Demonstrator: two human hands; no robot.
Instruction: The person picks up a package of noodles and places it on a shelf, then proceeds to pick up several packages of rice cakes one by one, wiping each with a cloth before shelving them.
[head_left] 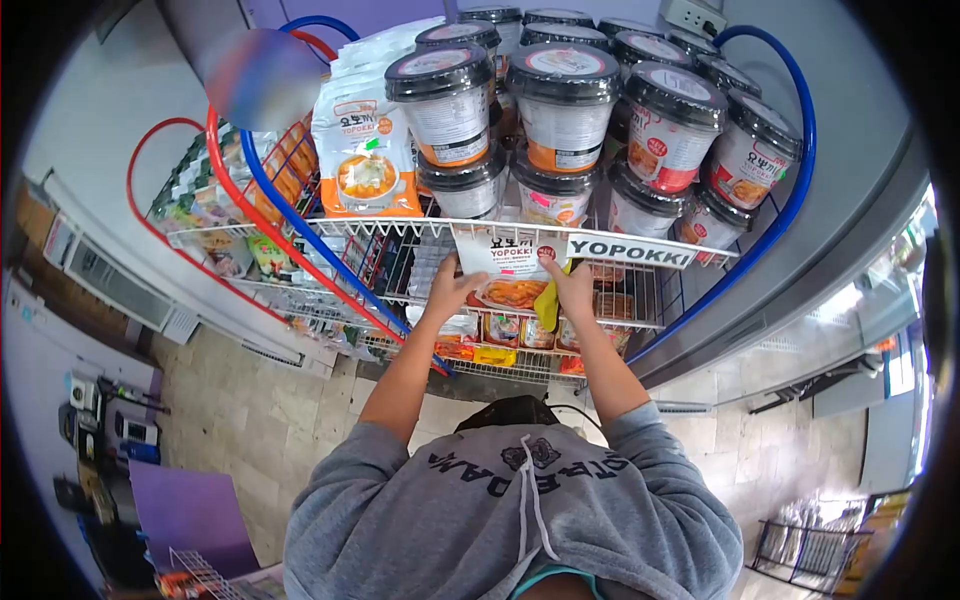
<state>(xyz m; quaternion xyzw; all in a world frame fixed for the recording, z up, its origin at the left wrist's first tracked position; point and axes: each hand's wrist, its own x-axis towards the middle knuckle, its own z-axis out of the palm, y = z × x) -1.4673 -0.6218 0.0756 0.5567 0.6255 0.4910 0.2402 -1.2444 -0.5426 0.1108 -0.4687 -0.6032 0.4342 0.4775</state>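
Between my two hands is a white and red Yopokki packet (505, 262) with a picture of rice cakes, just below the upper shelf's front edge. My left hand (455, 287) grips its left side, thumb across the front. My right hand (572, 290) holds the right side, and a yellow cloth (546, 307) hangs from under its fingers. Above, stacked Yopokki cups (563, 115) with black lids fill the upper shelf. White and orange Yopokki packets (366, 165) stand in a row to their left.
A white wire shelf edge (400, 226) carries a YOPOKKI label (631, 251). Packaged goods (497, 356) sit on the lower tiers. Blue tubing (806, 130) and red tubing (222, 165) frame the rack sides. Another packet rack (215, 190) stands at left, over a tiled floor (240, 400).
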